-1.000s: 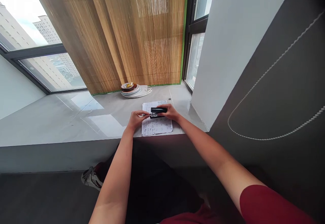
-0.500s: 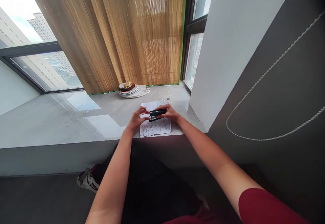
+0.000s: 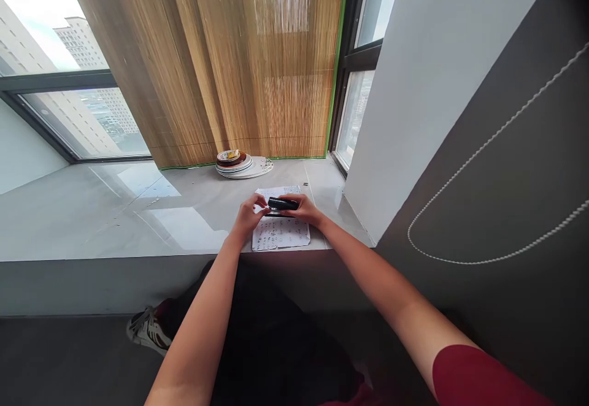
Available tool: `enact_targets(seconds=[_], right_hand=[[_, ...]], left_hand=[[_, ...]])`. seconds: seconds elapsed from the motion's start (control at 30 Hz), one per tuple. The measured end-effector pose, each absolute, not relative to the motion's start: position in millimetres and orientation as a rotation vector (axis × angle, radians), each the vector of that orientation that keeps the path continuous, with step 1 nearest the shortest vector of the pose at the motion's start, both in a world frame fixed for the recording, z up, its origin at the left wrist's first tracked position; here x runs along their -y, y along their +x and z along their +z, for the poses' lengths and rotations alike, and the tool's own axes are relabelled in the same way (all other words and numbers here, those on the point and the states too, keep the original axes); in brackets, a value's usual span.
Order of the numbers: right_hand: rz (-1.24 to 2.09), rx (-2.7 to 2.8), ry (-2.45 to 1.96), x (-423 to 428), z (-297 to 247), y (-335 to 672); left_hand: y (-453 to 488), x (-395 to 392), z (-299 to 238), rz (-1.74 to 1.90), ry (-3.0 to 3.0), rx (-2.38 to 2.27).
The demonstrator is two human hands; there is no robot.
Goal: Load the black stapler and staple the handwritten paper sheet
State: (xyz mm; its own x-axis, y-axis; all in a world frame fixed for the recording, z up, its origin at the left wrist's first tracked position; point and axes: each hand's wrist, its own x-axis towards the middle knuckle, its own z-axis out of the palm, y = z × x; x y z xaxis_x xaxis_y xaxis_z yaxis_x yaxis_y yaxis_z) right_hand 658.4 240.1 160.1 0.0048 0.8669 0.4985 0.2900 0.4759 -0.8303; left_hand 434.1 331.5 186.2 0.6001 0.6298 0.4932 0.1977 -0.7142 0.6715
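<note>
A black stapler (image 3: 283, 204) is held level above handwritten sheets of paper (image 3: 281, 235). My right hand (image 3: 305, 209) wraps round its right end, thumb below and fingers above. At the stapler's left end, my left hand (image 3: 250, 214) has thumb and fingertips drawn together in a pinch against its front tip. Whether a small piece is also between those fingertips is too small to tell. The paper lies on the pale tiled window ledge (image 3: 184, 228), and both hands partly cover its upper half.
Stacked plates (image 3: 243, 170) stand behind the paper, by a bamboo blind (image 3: 239, 75). A tiny dark piece (image 3: 306, 184) lies right of the paper's top. The ledge's front edge is close to my forearms; a white wall (image 3: 414, 87) rises at the right, with a hanging bead cord (image 3: 460, 262).
The stapler's top and base have come closer together and it sits more level. My left fingertips have closed nearer to its front. The view has shifted slightly.
</note>
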Motion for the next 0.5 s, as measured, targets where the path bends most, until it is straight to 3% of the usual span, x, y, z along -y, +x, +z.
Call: enact_targets(seconds=[0.27, 0.5], right_hand=[[0.537, 1.701, -1.22, -241, 160, 650], [0.423, 1.601, -1.482, -190, 167, 688]], left_hand=[[431, -350, 171, 1.179, 2.202, -0.824], [433, -353, 164, 1.184, 2.174, -0.826]])
